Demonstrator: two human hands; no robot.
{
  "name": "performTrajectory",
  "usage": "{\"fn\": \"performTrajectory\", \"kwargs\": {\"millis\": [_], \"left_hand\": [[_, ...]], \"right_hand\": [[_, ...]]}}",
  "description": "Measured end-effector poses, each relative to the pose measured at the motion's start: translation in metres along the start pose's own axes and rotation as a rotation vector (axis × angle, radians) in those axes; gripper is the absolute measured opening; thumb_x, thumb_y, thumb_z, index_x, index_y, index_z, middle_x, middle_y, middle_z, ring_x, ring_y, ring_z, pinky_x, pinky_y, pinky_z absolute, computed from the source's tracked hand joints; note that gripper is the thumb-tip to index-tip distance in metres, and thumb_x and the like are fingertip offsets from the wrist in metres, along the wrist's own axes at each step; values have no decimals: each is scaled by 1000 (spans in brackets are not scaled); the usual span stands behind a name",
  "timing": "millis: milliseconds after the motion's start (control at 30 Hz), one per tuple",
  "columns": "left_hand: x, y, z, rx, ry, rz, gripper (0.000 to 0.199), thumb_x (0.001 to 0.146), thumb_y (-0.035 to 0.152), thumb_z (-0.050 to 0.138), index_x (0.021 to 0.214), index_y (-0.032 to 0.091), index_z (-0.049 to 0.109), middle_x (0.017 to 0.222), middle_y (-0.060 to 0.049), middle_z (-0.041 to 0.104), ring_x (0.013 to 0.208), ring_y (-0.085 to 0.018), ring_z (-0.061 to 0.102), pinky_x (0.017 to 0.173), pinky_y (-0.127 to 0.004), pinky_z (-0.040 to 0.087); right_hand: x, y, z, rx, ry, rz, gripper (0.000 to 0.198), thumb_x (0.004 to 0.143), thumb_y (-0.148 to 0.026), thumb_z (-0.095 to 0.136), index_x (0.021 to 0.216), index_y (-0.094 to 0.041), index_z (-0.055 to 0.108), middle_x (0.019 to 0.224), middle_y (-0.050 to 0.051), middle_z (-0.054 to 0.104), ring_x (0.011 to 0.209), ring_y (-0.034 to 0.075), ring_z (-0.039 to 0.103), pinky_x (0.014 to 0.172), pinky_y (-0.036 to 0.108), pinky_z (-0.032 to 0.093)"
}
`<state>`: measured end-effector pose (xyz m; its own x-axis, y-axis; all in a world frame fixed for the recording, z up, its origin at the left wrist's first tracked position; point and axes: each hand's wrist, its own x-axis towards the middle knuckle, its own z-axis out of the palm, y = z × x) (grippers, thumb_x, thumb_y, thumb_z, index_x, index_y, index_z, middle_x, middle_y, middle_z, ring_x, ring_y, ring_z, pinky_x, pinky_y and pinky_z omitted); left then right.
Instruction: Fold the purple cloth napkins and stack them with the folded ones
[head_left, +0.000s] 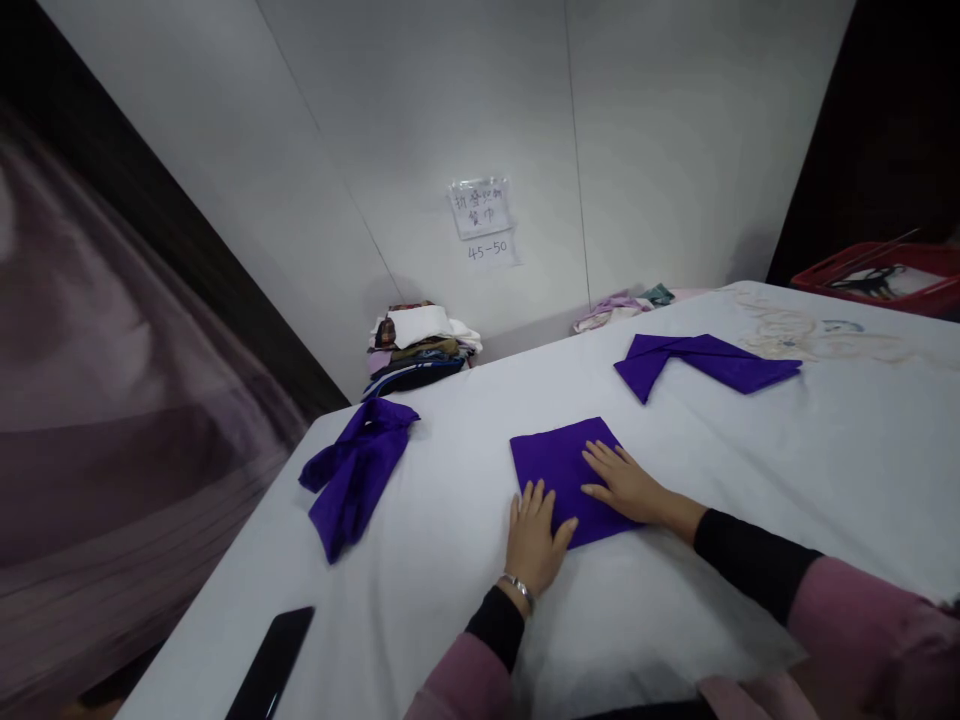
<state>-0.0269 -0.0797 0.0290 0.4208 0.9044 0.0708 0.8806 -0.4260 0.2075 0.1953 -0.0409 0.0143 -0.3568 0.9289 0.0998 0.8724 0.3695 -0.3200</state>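
Note:
A purple cloth napkin (559,455), folded into a square, lies flat on the white-covered table (450,600). My left hand (536,540) rests over its near left edge, fingers stretched out and thumb spread. Toward the right side of the same napkin, my right hand (622,485) lies flat with its fingers apart. Neither hand grips anything. Another purple cloth (360,465), loosely bunched, is at the left of the table. Farther back on the right lies a folded purple cloth (705,358) bent into an angled strip.
A dark phone-like slab (271,660) lies at the near left edge. Stacked folded clothes (420,345) stand by the wall, with crumpled pinkish cloth (615,310) farther right. A red basket (885,275) holds scissors at the far right. Handwritten paper signs (484,215) hang on the wall.

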Motion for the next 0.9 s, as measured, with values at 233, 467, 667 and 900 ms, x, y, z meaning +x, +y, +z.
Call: {"fn": "performTrajectory", "kwargs": {"millis": [233,467,667,900], "left_hand": [[46,-18,14,88,11,-111,67,89,55,31,138,11,35,148,-13,28,138,-28,18,111,-48,18],[42,-18,22,106,-5,-111,68,89,55,26,140,10,31,149,-12,26,138,-27,17,111,-46,18],[43,-19,21,116,-40,-132,68,89,53,28,141,9,30,149,-12,24,138,-27,17,112,-47,18],[50,-27,24,67,-54,-150,69,88,54,30,141,9,30,149,-12,23,138,-27,15,112,-47,14]], "right_hand": [[61,7,6,-94,9,23,77,86,-63,26,139,-8,34,146,18,29,136,29,20,109,48,17],[64,42,16,-98,5,117,79,85,-67,25,140,-11,34,147,16,28,136,29,20,109,48,16],[63,45,17,-51,27,177,85,83,-71,19,142,-11,30,148,15,25,137,27,17,109,48,11],[70,43,0,79,-73,204,86,83,-70,20,143,-9,25,150,16,19,138,27,11,110,47,6]]}}
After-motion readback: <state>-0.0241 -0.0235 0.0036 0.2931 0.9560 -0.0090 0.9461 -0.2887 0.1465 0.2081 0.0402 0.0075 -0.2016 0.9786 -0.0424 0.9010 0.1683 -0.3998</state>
